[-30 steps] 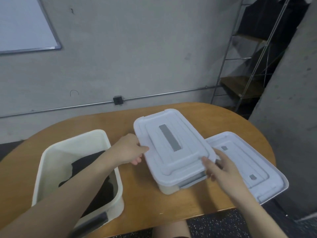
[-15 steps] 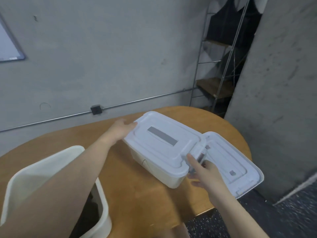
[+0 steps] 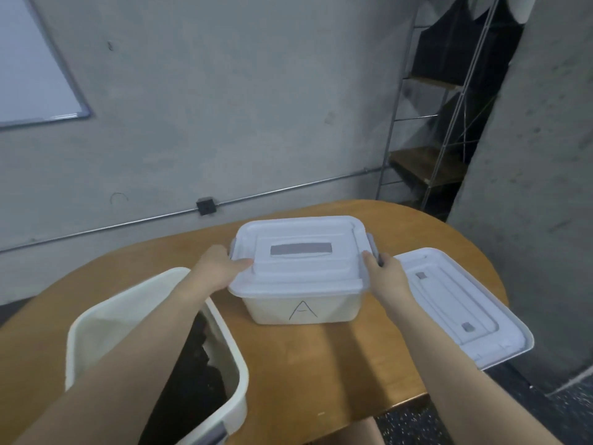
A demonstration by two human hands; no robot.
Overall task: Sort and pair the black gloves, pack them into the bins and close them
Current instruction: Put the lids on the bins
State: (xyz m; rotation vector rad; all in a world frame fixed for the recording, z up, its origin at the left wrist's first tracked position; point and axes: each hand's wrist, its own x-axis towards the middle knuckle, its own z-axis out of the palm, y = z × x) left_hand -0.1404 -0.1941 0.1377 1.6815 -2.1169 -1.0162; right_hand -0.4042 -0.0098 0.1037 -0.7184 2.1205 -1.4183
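Observation:
A white bin [image 3: 333, 308] marked with a hand-drawn "A" stands mid-table with its lid [image 3: 298, 255] on and a grey handle recess on top. My left hand [image 3: 221, 271] holds the bin's left end, thumb lying on the lid and fingers at the grey side latch. My right hand [image 3: 386, 279] holds the right end, fingers curled at the grey latch there. A second white bin [image 3: 157, 303] stands open at the near left with black gloves [image 3: 199, 377] inside, partly hidden by my left forearm. A loose lid [image 3: 455, 303] lies flat to the right.
The wooden oval table [image 3: 321, 364] ends close in front and to the right, and the loose lid overhangs its right edge. A concrete wall with a conduit stands behind, a wire shelf at the back right, and a concrete pillar to the right.
The closed bin has turned from a diagonal to square-on, so its "A" side faces me. Both hands moved to its two short ends, at the grey latches.

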